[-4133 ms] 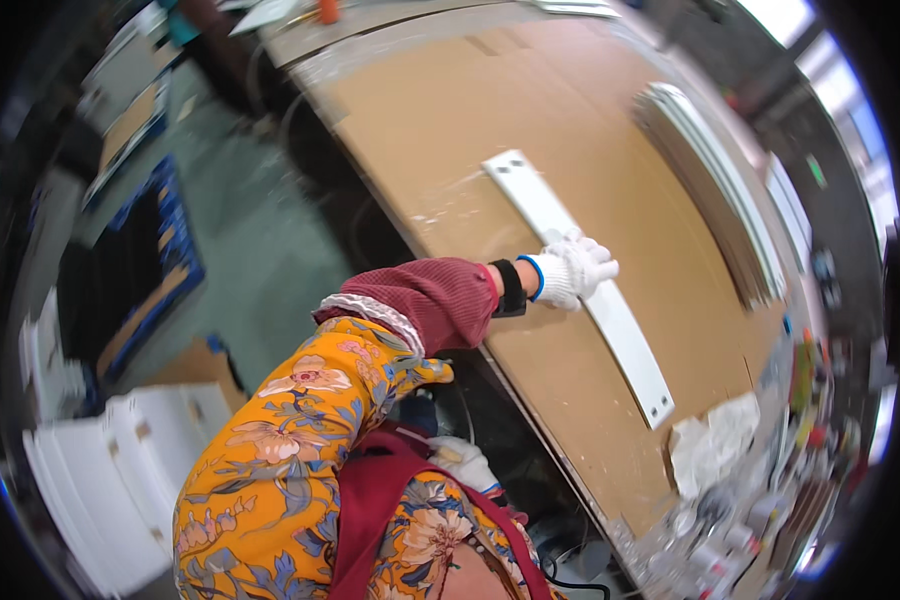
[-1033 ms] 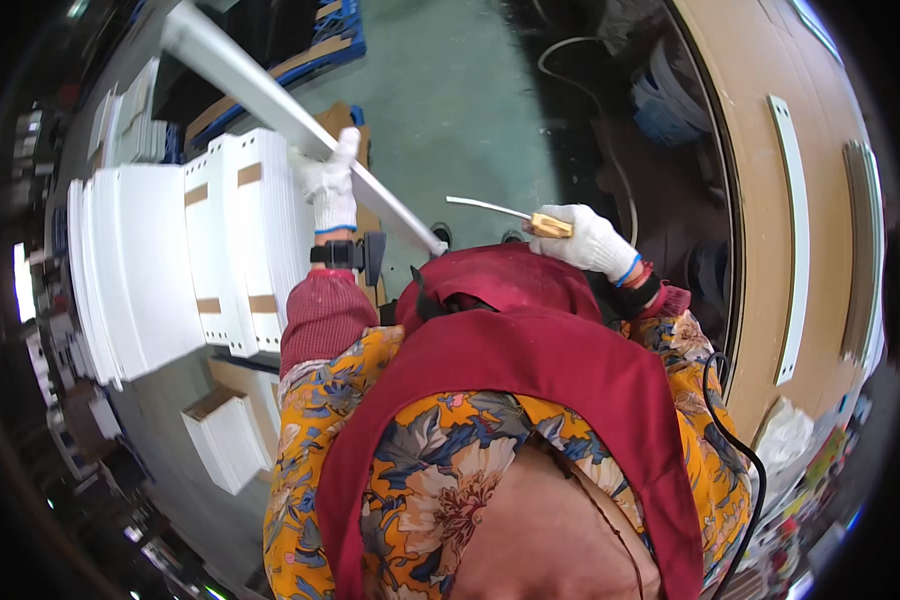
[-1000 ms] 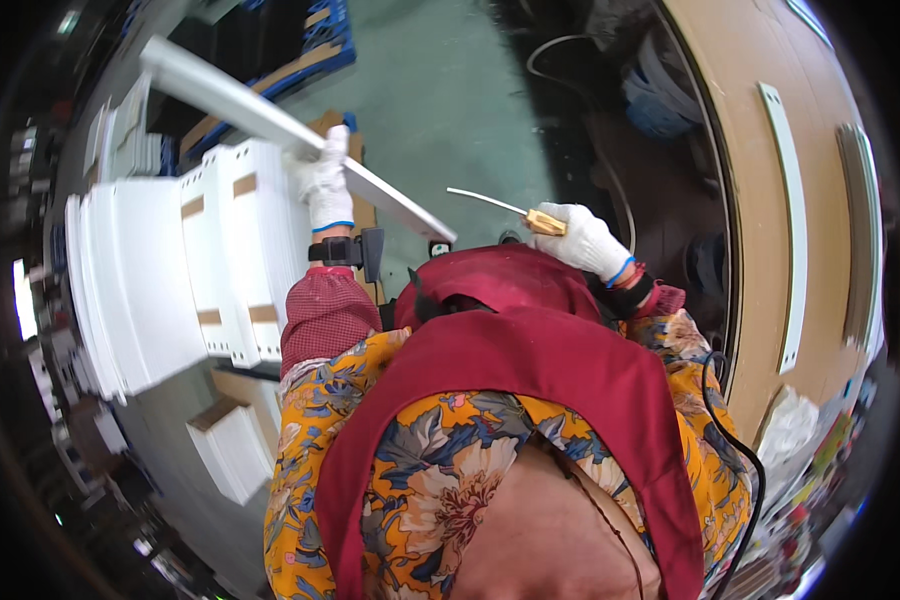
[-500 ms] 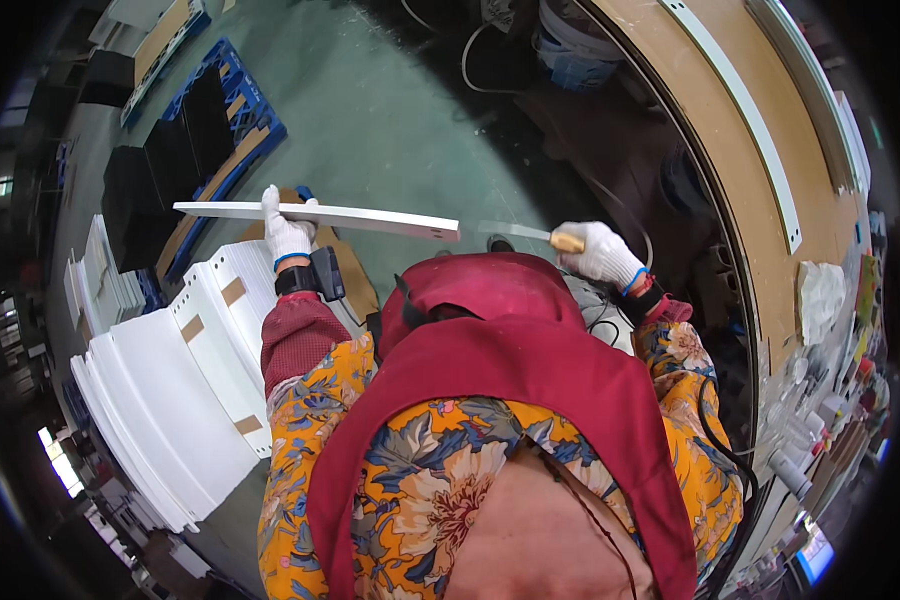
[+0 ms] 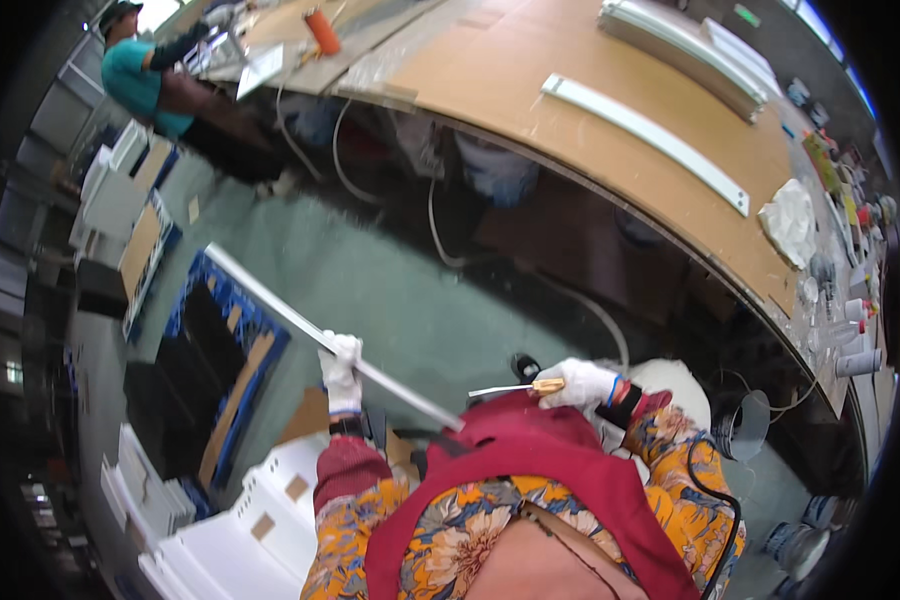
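My left hand (image 5: 341, 372), in a white knit glove, is closed around a long, narrow white board (image 5: 270, 302). The board slants from the far left down to my lap, its near end by the red apron (image 5: 530, 430). In my gloved right hand (image 5: 580, 384) is a putty knife (image 5: 546, 386) with a wooden handle, gripped at that handle. Its thin blade points left, seen nearly edge-on and a little apart from the board's near end.
On the brown-topped workbench (image 5: 470, 75) lie a white strip (image 5: 650, 140) and a crumpled white cloth (image 5: 790, 222). White panels (image 5: 250, 530) are stacked at my lower left, beside a blue pallet (image 5: 260, 350) with black pieces. A co-worker (image 5: 155, 85) stands at the far left.
My view has swung toward the workbench, and a co-worker has come into sight. The board has turned from nearly level to slanting, narrow side showing. The putty knife's blade now shows nearly edge-on.
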`<state>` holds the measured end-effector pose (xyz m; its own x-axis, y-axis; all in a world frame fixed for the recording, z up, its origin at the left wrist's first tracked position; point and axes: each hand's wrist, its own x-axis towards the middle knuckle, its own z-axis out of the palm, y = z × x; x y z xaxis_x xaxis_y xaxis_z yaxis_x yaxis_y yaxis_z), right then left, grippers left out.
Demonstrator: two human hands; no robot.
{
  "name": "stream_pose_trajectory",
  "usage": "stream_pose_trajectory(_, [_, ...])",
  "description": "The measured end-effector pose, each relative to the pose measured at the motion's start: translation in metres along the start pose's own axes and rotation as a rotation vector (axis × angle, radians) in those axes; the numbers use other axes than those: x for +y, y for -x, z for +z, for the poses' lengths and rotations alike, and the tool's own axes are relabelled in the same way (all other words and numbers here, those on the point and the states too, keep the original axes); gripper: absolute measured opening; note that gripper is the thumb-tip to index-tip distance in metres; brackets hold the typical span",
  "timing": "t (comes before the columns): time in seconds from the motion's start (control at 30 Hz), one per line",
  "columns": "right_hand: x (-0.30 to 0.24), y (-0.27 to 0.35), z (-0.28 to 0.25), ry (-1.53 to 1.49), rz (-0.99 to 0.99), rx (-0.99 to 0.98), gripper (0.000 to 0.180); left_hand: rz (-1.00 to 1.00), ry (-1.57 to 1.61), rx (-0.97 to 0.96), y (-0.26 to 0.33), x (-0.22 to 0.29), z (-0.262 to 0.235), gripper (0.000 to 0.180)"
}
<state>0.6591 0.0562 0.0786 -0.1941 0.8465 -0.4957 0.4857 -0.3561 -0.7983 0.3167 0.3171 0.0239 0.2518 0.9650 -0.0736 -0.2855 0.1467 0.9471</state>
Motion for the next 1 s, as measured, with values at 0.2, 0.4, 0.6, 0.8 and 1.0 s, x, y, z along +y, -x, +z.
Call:
stream_pose_trajectory(0.2, [0.048,-0.014,-0.005,0.294,-0.062,0.262,0.036,0.359,-1.207,-0.263,-0.021,0.051,0.109,0.072])
stream_pose_trajectory(0.4, [0.118,-0.008,-0.051,-0.191,0.128,0.221,0.047,0.656,-1.648,-0.932,-0.081,0.079,0.261,0.049])
stream_pose_trajectory(0.6, [0.162,0.016,-0.081,-0.056,0.002,0.279,0.04,0.997,-1.316,-1.103,-0.133,0.048,0.457,0.065])
stream_pose_trajectory(0.8, [0.193,0.038,-0.085,-0.351,-0.004,0.415,0.04,1.137,-1.194,-1.349,-0.165,-0.032,0.633,0.054])
stream_pose_trajectory(1.0, [0.218,0.041,-0.067,-0.472,-0.029,0.541,0.036,1.102,-1.352,-1.513,-0.185,-0.094,0.715,0.058])
